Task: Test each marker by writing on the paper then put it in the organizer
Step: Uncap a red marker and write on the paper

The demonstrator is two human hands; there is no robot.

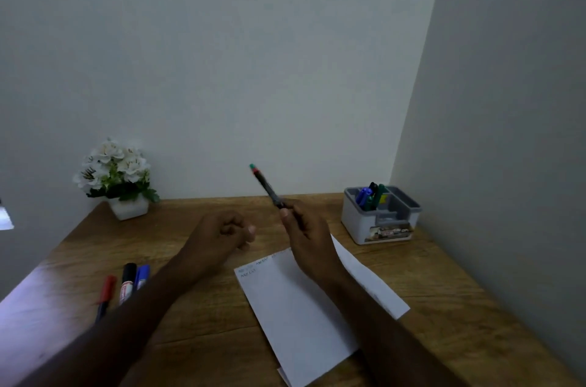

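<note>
My right hand [304,233] grips a dark marker [268,187] with a green end, raised above the desk and pointing up and to the left. To its left, my left hand [222,231] is curled into a loose fist; whether it holds anything is hidden. Under my right forearm lies the white paper [298,307], with a few written lines at its top left corner. A grey organizer [380,221] stands at the back right with blue, black and green markers upright in it. A red marker [106,294], a black one [127,282] and a blue one [142,275] lie at the left.
A white pot of white flowers [117,177] stands at the back left against the wall. The wooden desk [444,307] sits in a corner, with walls behind it and along its right side.
</note>
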